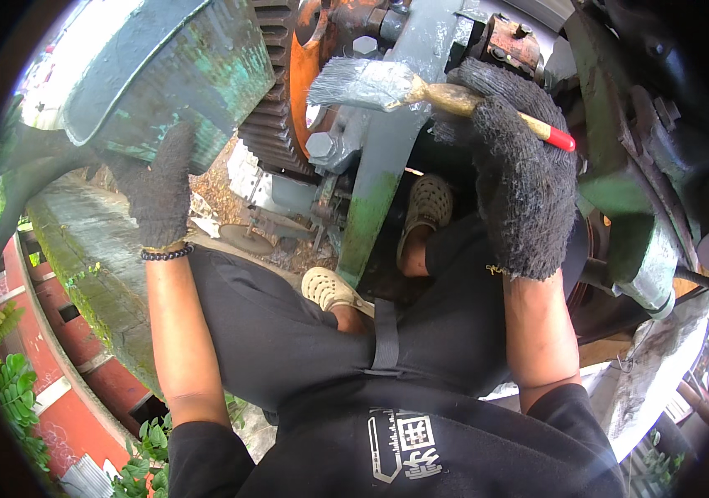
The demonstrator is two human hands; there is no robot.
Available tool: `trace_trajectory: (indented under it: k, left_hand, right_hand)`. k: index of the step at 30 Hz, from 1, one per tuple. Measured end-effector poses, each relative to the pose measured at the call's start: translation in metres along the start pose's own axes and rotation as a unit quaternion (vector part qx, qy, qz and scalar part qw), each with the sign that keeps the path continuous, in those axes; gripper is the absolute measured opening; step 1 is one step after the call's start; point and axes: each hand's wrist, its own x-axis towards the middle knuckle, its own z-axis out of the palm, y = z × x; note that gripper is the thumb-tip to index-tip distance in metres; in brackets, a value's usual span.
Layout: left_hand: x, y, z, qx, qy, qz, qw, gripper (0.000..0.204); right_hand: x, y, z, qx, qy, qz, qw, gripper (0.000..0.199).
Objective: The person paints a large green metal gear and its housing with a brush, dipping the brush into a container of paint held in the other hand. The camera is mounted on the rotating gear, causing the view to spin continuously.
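My right hand [524, 174], in a dark knitted glove, is closed around the wooden handle of a paintbrush [445, 98] with a red tip. The brush's bristles point left, coated in grey paint, and lie in front of a grey-painted metal arm [408, 137] whose lower part is still green. My left hand [163, 187], gloved too and with a beaded bracelet at the wrist, is at the lower edge of a green, partly grey metal guard [205, 70]. Its thumb lies up against the guard; the other fingers are mostly hidden.
Right of the guard stand a toothed gear [267, 100] and an orange wheel [303, 83]. Grey bolt heads [321, 147] sit beside the metal arm. Green machine parts [632, 224] rise at right. A mossy concrete ledge [93, 274] and red blockwork [80, 415] run along the left, with plants.
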Motion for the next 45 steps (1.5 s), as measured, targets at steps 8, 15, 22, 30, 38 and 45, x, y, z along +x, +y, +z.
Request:
trace_trajectory:
  k: [8,15,22,30,38,45]
  left_hand:
    - [-0.003,-0.015,0.002,-0.189,-0.060,-0.109,0.974,0.040]
    - [-0.026,-0.033,0.014,-0.228,-0.025,-0.101,0.968,0.063]
    - [-0.032,-0.036,0.016,-0.370,-0.066,-0.167,0.911,0.125]
    - [-0.027,-0.021,0.013,-0.205,-0.101,-0.143,0.963,0.129]
    - [-0.026,-0.004,0.014,-0.208,-0.031,-0.075,0.975,0.110]
    - [-0.030,-0.023,0.017,-0.247,-0.101,-0.161,0.950,0.145]
  right_hand:
    - [0.003,0.004,0.003,-0.230,-0.032,-0.144,0.962,0.030]
    - [0.011,0.010,-0.001,-0.118,-0.044,-0.130,0.983,0.031]
    - [0.003,0.014,0.005,0.242,-0.019,0.070,0.967,0.039]
    - [0.002,0.032,0.000,-0.264,-0.043,-0.163,0.950,0.037]
    - [0.001,0.030,0.004,0.239,0.019,0.044,0.970,0.034]
    - [0.000,0.035,0.007,0.223,0.061,0.059,0.971,0.033]
